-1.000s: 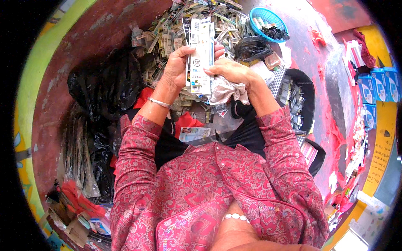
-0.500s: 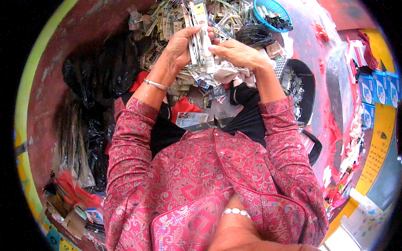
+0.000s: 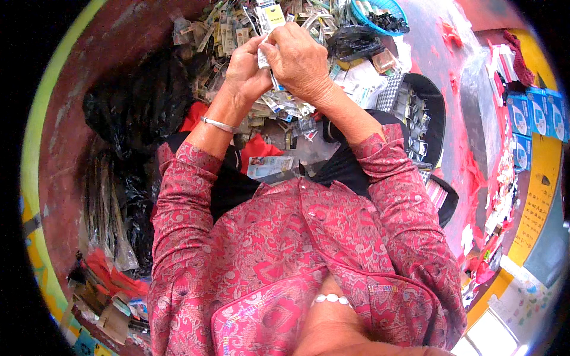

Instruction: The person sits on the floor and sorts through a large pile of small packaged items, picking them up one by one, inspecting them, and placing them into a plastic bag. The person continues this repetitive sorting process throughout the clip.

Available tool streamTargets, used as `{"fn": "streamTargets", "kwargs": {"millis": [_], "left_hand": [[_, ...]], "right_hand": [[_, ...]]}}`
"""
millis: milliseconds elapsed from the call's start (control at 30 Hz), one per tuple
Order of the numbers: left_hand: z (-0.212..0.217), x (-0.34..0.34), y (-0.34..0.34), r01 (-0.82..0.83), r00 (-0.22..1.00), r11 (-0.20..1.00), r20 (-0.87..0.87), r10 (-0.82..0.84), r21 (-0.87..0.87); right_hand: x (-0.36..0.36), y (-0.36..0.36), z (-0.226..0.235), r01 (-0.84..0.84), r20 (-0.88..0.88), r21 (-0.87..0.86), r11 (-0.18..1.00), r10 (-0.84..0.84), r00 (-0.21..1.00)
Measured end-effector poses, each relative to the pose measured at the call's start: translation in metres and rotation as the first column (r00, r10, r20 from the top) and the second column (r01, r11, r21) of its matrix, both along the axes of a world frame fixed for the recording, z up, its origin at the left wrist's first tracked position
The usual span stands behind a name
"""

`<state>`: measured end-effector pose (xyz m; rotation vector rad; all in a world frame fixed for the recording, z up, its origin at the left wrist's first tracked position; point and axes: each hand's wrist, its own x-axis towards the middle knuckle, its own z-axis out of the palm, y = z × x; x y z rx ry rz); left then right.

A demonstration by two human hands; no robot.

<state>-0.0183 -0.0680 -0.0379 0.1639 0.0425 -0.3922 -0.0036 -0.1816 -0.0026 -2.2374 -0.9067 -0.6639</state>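
Left hand grips slim white packets at their near part, while the right hand closes on them from the other side, its fingers bent. The packets point away from the person, over a heap of small packages. Farther right stands a blue basket, just beside a black plastic bag.

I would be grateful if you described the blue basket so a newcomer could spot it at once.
Start with the big heap of packets at the top, beyond the right hand. Follow it rightward to the picture's upper edge, just above a black bag: the basket sits there, partly cut off. Its curved, bright blue rim sets it apart from the pale packets and dark bag.
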Motion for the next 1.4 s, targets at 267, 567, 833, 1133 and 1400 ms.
{"fn": "streamTargets", "kwargs": {"millis": [267,567,833,1133,1400], "left_hand": [[0.003,0.005,-0.001,-0.030,0.982,0.990,-0.180,0.055,0.139],[-0.003,0.004,0.018,0.037,0.991,0.994,-0.134,-0.023,0.100],[0.024,0.003,0.012,-0.103,0.958,0.929,-0.216,0.188,0.354],[0.001,0.001,-0.003,0.041,0.961,0.979,-0.275,0.015,0.198],[-0.008,0.003,0.006,0.133,0.989,0.990,-0.066,-0.130,0.039]], "right_hand": [[-0.002,-0.001,0.003,-0.120,0.045,-0.129,0.984,0.126,0.991],[-0.020,-0.013,0.007,-0.417,-0.133,-0.189,0.889,0.398,0.908],[0.009,-0.079,0.044,-0.066,-0.669,0.696,0.715,0.680,0.300],[0.007,-0.031,0.038,0.498,-0.384,0.802,0.329,0.923,0.010],[-0.005,-0.027,0.024,-0.319,-0.172,0.120,0.940,0.336,0.926]]}}
